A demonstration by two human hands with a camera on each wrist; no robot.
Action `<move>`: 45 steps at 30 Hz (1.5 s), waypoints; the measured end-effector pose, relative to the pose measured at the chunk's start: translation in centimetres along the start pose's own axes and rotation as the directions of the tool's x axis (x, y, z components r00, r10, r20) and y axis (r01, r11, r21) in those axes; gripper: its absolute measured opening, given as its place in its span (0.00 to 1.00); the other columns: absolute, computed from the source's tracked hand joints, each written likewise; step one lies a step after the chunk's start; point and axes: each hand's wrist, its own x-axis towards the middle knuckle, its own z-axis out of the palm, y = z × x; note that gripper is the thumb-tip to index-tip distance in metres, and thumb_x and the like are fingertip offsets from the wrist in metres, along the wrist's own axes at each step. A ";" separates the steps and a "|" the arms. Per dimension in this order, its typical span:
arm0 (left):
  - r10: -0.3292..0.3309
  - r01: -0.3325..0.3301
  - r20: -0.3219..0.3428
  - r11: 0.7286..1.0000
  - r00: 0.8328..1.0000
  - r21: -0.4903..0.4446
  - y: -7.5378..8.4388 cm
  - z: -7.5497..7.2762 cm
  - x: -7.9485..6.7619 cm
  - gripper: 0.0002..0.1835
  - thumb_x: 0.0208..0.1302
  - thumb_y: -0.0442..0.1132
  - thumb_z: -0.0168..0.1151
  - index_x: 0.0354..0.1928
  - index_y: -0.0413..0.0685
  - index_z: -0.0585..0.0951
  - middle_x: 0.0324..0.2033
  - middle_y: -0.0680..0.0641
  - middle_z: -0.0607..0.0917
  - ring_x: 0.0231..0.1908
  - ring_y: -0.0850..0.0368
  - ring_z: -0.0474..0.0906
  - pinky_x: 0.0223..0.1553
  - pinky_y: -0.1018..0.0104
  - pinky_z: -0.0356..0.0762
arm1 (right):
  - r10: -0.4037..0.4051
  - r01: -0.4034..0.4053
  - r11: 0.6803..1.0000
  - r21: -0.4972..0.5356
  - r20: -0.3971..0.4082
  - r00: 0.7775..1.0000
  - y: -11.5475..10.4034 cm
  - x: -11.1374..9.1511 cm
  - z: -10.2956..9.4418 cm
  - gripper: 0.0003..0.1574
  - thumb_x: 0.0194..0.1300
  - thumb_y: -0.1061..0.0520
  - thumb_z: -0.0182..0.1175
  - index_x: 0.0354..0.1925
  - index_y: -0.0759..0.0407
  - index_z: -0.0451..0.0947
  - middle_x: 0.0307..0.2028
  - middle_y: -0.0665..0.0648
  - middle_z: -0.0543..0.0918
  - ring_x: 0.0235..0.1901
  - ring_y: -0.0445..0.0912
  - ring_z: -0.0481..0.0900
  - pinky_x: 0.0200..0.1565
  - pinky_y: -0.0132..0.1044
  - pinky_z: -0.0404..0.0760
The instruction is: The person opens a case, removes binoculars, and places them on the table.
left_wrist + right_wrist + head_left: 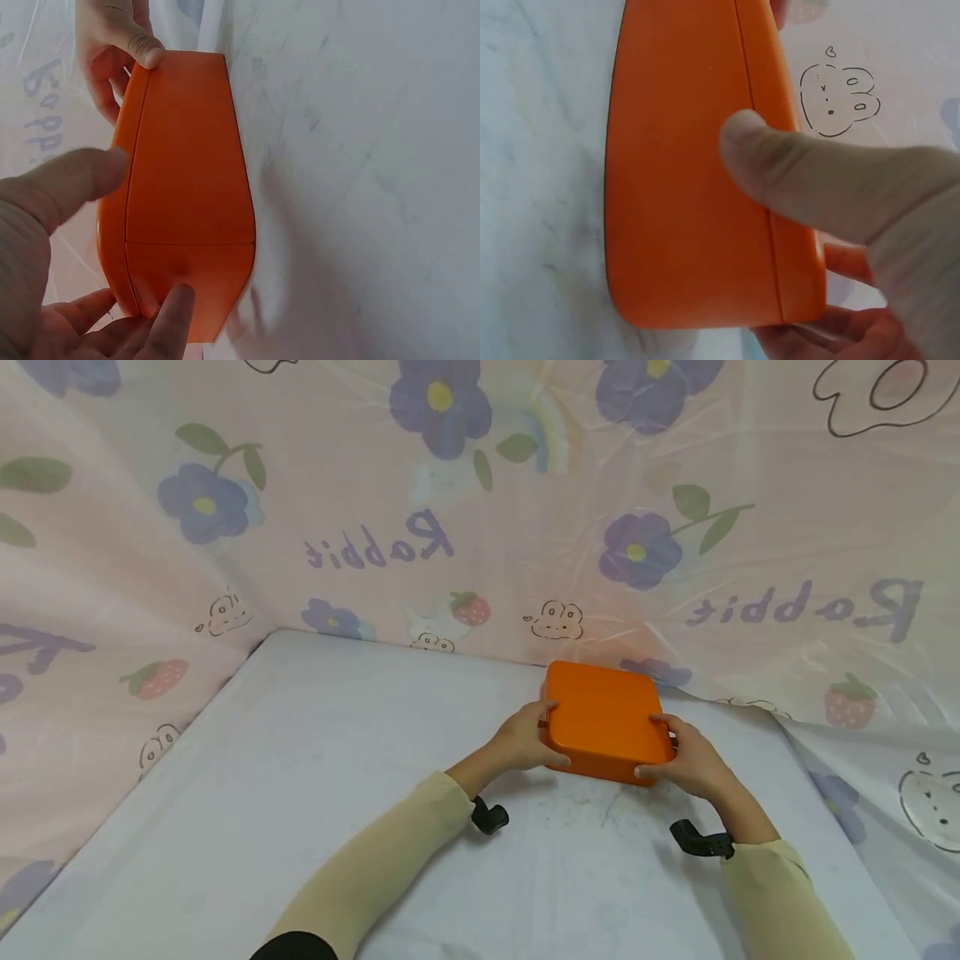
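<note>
One lidded orange box (603, 714), contents hidden, in the grip of half-curled left fingers (174, 319) and right fingers (802, 345)

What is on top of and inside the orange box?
Nothing stands on the lid of the orange box; the left hand and right hand hold its sides. Its inside cannot be seen: the closed lid covers it.
</note>
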 end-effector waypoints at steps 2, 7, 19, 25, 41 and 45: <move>0.005 -0.005 -0.006 1.000 1.000 0.000 0.0 0.0 0.0 0.52 0.45 0.47 0.78 0.72 0.60 0.60 0.62 0.52 0.73 0.59 0.55 0.72 0.62 0.57 0.71 | 0.000 0.000 1.000 -0.014 -0.001 1.000 -0.1 0.0 0.0 0.65 0.50 0.39 0.72 0.72 0.65 0.50 0.65 0.77 0.59 0.59 0.70 0.66 0.57 0.65 0.71; 0.015 -0.015 -0.017 0.999 1.000 -0.028 -0.1 -0.1 0.0 0.50 0.46 0.43 0.78 0.72 0.62 0.61 0.61 0.53 0.74 0.59 0.57 0.73 0.61 0.59 0.72 | -0.021 0.020 0.998 -0.062 -0.014 1.000 -0.1 -0.3 0.0 0.63 0.51 0.43 0.72 0.72 0.66 0.50 0.63 0.77 0.61 0.56 0.68 0.67 0.58 0.66 0.69; -0.002 -0.001 -0.038 0.997 0.999 -0.078 -0.1 0.0 -0.1 0.46 0.50 0.41 0.76 0.71 0.63 0.64 0.63 0.50 0.74 0.61 0.55 0.73 0.61 0.58 0.74 | -0.006 0.004 0.996 -0.084 -0.029 1.000 -0.8 -0.2 0.0 0.63 0.50 0.43 0.73 0.72 0.68 0.52 0.63 0.78 0.63 0.57 0.70 0.67 0.57 0.66 0.69; -0.050 0.045 -0.096 0.998 0.994 -0.045 0.1 0.4 -0.1 0.47 0.45 0.46 0.79 0.69 0.67 0.67 0.60 0.52 0.78 0.59 0.55 0.73 0.60 0.57 0.73 | 0.030 -0.032 0.999 -0.041 -0.027 0.999 -0.5 -0.2 0.0 0.64 0.48 0.43 0.73 0.73 0.65 0.52 0.65 0.77 0.61 0.60 0.72 0.65 0.56 0.66 0.71; -0.068 0.060 -0.107 0.996 0.992 -0.073 0.1 0.7 0.0 0.47 0.44 0.45 0.80 0.69 0.67 0.67 0.59 0.52 0.79 0.57 0.56 0.75 0.58 0.60 0.75 | 0.057 -0.058 0.998 -0.028 -0.023 0.998 -0.6 -0.2 0.0 0.64 0.49 0.44 0.73 0.73 0.64 0.51 0.67 0.77 0.60 0.60 0.72 0.64 0.56 0.67 0.71; -0.066 0.057 -0.104 0.994 0.992 -0.090 0.0 0.7 0.1 0.47 0.44 0.44 0.79 0.69 0.67 0.67 0.59 0.51 0.79 0.57 0.56 0.76 0.58 0.59 0.75 | 0.055 -0.056 0.998 -0.029 -0.022 0.998 -0.8 -0.1 0.0 0.64 0.49 0.45 0.73 0.73 0.66 0.50 0.66 0.77 0.61 0.59 0.71 0.66 0.56 0.66 0.71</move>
